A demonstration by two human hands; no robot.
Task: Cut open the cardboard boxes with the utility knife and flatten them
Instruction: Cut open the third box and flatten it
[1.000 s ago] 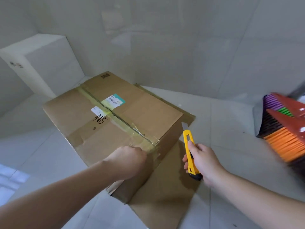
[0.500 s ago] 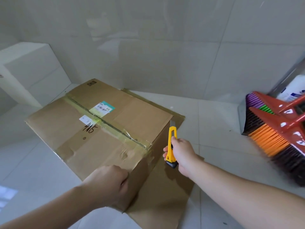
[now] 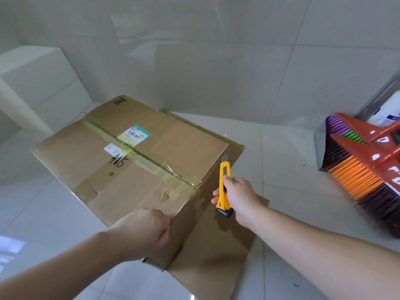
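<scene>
A taped brown cardboard box (image 3: 104, 169) with labels and "445" written on top stands on a flattened piece of cardboard (image 3: 216, 252) on the tiled floor. My left hand (image 3: 142, 232) grips the box's near corner, fingers curled over the top edge. My right hand (image 3: 238, 198) holds a yellow utility knife (image 3: 224, 187) upright beside the box's right side. Its blade tip touches the top right corner of the box.
Brooms with orange, purple and green bristles (image 3: 363, 169) lean at the right, beside a white bottle (image 3: 387, 111). A white tiled ledge (image 3: 41, 83) stands at the left. A tiled wall rises right behind the box.
My left hand slid from the taped seam edge down to the box's near corner. My right hand brought the knife in toward the box's right side and raised the blade to the top corner.
</scene>
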